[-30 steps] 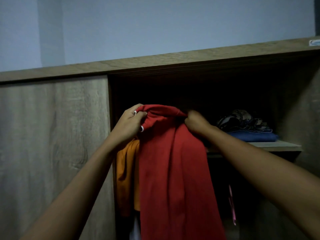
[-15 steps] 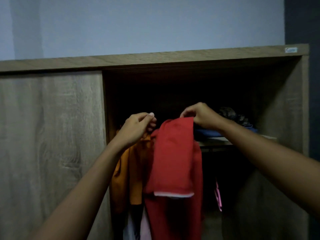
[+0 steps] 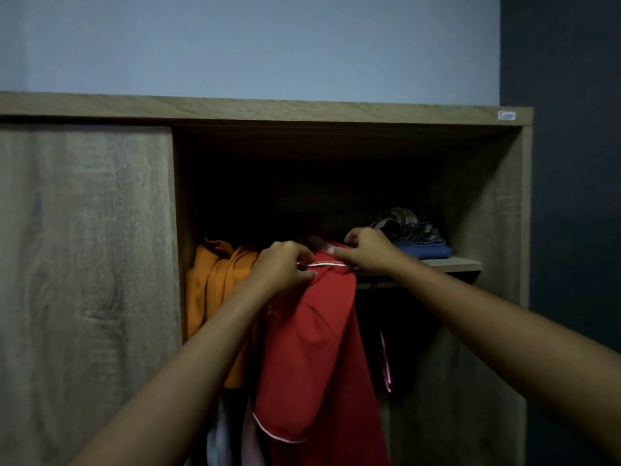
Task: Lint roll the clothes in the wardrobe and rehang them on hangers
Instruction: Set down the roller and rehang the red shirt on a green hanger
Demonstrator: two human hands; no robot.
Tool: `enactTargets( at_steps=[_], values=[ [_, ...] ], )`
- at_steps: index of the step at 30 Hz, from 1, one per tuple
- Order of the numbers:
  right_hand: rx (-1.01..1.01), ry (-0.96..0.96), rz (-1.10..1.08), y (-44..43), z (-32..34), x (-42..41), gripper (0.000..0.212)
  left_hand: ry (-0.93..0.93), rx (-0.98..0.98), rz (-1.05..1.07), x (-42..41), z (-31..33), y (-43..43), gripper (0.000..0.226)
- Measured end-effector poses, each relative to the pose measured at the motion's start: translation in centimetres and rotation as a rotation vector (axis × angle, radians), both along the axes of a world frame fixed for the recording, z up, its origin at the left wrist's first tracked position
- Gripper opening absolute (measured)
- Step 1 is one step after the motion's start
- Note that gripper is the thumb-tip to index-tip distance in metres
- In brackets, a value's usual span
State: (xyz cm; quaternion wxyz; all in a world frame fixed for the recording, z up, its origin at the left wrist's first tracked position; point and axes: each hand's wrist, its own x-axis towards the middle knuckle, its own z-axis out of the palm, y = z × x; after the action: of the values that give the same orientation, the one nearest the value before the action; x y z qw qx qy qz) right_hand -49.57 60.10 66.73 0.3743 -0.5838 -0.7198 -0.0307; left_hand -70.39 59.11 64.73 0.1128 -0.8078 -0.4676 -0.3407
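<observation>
red top (image 3: 312, 348) hangs in wardrobe (image 3: 487, 203) opening, just beside orange top (image 3: 215, 290), below shelf (image 3: 453, 264) level. left hand (image 3: 285, 269) pinches collar at white piping, fingers curled. right hand (image 3: 369, 252) pinches same collar from other side, forefinger laid along it. both grips high at neck, probably to square collar over hanger so cloth drops straight. hanger itself hidden. sleeve lies folded across front. looks like rehang step, nearly settled for this piece. blue pile (image 3: 425, 252) on shelf, just behind right hand.
</observation>
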Motion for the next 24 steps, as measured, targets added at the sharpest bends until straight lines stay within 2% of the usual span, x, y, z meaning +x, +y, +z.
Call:
enactTargets(
  at_steps=[2,5,8,10,12,15,17,20,24],
  values=[
    [-0.106,-0.011,-0.083,-0.1,0.4,-0.6,0.055,0.02,0.026,0.014,0.1,-0.2,-0.4,0.035],
    [-0.214,0.162,-0.052,0.0,1.3,-1.1,0.036,-0.004,0.02,-0.016,-0.1,-0.3,-0.9,0.028],
    [-0.086,0.297,0.06,-0.2,1.7,-1.2,0.011,-0.082,0.022,-0.081,-0.3,-0.2,-1.6,0.031],
    [0.044,0.249,0.105,-1.3,2.1,-1.1,0.009,-0.143,0.123,-0.067,-0.6,0.1,-1.8,0.042],
    [0.156,0.155,0.135,-3.0,2.7,-1.1,0.014,-0.163,0.215,0.006,-0.7,0.6,-2.1,0.054],
    [0.246,0.043,0.18,-6.0,3.2,-1.0,0.026,-0.137,0.234,0.106,-0.1,1.3,-2.6,0.068],
    [0.298,0.011,0.174,-7.4,3.3,-0.8,0.027,-0.123,0.249,0.139,0.3,1.3,-2.8,0.061],
    [0.346,0.021,0.152,-8.9,3.2,0.3,0.027,-0.213,0.304,0.147,0.5,0.9,-3.0,0.038],
    [0.36,0.086,0.187,-10.6,1.9,2.4,0.029,-0.134,0.368,0.174,1.1,-0.2,-3.6,0.034]
  ],
)
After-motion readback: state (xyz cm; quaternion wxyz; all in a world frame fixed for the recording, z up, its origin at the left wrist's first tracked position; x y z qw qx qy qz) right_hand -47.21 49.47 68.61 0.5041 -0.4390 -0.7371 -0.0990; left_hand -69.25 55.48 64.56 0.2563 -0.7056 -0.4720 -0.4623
